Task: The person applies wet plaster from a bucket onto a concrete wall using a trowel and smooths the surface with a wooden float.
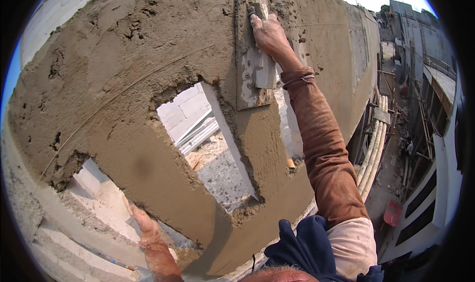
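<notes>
My right hand (pixel 271 37) is closed on the handle of a long wooden plastering float (pixel 247 81), which lies upright against a wall of wet grey-brown plaster (pixel 183 39). The float's upper end passes out of the picture, and its lower end sits on the narrow strip between two openings. Down at the left, my left hand (pixel 144 223) grips the edge of a lower wall opening, its fingertips partly hidden there. Around the openings the plaster edges are rough and crumbly. A thin line (pixel 106 102) curves across the plastered face.
Through the middle opening (pixel 203 128) show pale blocks, stacked white lengths and rubble. Bamboo poles (pixel 376 151) run along the wall's right side, above a deep, narrow lane holding a red object (pixel 393 212). Buildings and scaffolding timber line the far right.
</notes>
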Tool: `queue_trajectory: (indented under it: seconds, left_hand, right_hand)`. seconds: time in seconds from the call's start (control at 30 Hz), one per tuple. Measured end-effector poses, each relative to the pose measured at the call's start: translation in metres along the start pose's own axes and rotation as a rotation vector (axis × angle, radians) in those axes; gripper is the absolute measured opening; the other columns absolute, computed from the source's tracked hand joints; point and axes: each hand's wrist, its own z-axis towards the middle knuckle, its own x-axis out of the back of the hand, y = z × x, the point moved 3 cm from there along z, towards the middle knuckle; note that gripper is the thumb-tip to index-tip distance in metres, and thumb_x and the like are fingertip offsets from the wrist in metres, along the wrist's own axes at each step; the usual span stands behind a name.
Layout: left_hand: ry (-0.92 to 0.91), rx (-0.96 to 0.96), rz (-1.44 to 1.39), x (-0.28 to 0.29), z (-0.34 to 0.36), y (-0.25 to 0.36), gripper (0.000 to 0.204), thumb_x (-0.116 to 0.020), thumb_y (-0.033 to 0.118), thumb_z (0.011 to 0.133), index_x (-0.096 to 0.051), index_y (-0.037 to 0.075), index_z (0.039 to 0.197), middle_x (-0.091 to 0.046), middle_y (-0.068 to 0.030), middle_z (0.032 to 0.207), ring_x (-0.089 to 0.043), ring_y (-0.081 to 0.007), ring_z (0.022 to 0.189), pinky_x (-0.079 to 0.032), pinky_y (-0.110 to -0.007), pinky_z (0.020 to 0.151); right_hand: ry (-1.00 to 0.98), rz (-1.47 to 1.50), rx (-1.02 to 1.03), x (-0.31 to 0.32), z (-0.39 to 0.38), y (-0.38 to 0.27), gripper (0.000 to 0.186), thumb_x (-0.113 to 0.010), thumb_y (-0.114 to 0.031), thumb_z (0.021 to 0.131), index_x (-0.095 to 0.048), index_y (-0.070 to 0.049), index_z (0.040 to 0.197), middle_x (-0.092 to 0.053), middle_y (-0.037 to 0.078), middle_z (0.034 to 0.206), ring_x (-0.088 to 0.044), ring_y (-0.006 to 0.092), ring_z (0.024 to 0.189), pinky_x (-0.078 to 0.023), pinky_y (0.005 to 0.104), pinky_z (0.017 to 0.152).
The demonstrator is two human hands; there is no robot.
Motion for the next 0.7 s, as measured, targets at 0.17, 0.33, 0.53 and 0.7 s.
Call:
queue_trajectory:
  seconds: [0.17,0.33,0.53,0.7]
  left_hand:
    - [-0.003,0.023,-0.082,0.003,0.004,-0.012,0.065,-0.033,0.049,0.108,-0.03,0.007,0.159,-0.033,-0.0087,0.163,-0.032,-0.0293,0.147,-0.023,-0.044,0.123]
    - [-0.008,0.009,-0.017,-0.004,0.002,-0.005,0.065,-0.033,0.05,0.108,-0.03,0.009,0.159,-0.035,-0.008,0.162,-0.033,-0.0293,0.147,-0.024,-0.044,0.123]
    - [0.066,-0.068,0.005,0.005,0.004,-0.004,0.067,-0.037,0.051,0.107,-0.029,0.008,0.159,-0.031,-0.0086,0.163,-0.031,-0.029,0.147,-0.026,-0.043,0.123]
    - [0.121,-0.051,-0.019,-0.011,-0.002,-0.001,0.067,-0.033,0.053,0.107,-0.031,0.01,0.158,-0.036,-0.008,0.16,-0.035,-0.0287,0.145,-0.027,-0.043,0.121]
  right_hand:
    - [-0.094,0.256,-0.157,0.045,0.09,0.015,0.054,-0.054,-0.048,0.103,-0.058,0.003,0.085,-0.058,0.008,0.067,-0.057,0.0189,0.055,-0.05,0.0371,0.055]
    - [-0.146,0.292,-0.119,0.024,0.057,0.04,0.056,-0.051,-0.048,0.104,-0.06,0.006,0.097,-0.058,0.008,0.07,-0.058,0.0201,0.058,-0.05,0.0375,0.057]
    - [-0.15,0.305,-0.193,0.053,0.083,0.068,0.048,-0.053,-0.049,0.104,-0.053,-0.004,0.086,-0.054,0.006,0.068,-0.055,0.0183,0.056,-0.048,0.0374,0.053]
    - [-0.094,0.275,-0.418,0.052,0.092,0.154,0.054,-0.055,-0.05,0.102,-0.061,0.002,0.088,-0.06,0.008,0.072,-0.057,0.0198,0.055,-0.051,0.039,0.052]
